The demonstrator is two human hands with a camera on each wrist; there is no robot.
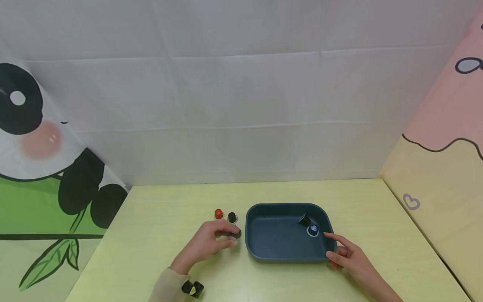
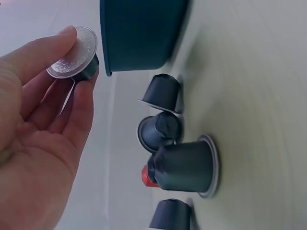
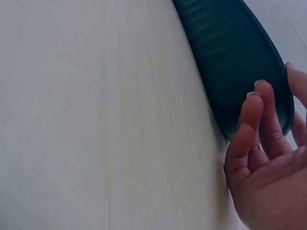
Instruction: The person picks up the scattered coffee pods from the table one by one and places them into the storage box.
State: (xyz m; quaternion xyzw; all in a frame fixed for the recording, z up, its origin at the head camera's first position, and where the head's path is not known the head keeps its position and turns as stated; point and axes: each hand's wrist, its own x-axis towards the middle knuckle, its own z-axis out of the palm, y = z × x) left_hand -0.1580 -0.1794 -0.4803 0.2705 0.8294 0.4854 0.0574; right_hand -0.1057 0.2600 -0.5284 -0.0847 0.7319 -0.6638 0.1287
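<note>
My left hand (image 1: 207, 242) pinches a dark coffee capsule (image 2: 76, 60) between thumb and fingers, left of the tray. The capsule's silver foil lid faces the left wrist camera. Below and beside that hand stand several more capsules: a red capsule (image 1: 219, 213), a black capsule (image 1: 232, 217) and other dark ones, partly hidden by the hand in the head view. My right hand (image 1: 351, 259) grips the right end of the dark blue-green tray (image 1: 275, 243), with fingers at its rim and outer wall. Inside lie a black capsule (image 1: 304, 219) and a dark blue capsule (image 1: 312, 230).
The pale yellow table (image 1: 173, 205) carries the tray and capsules. A white cloth wall (image 1: 241, 105) rises behind it. Printed panels flank it, with a panda-like figure (image 1: 34, 134) on the left and a pink and cream panel (image 1: 441, 176) on the right.
</note>
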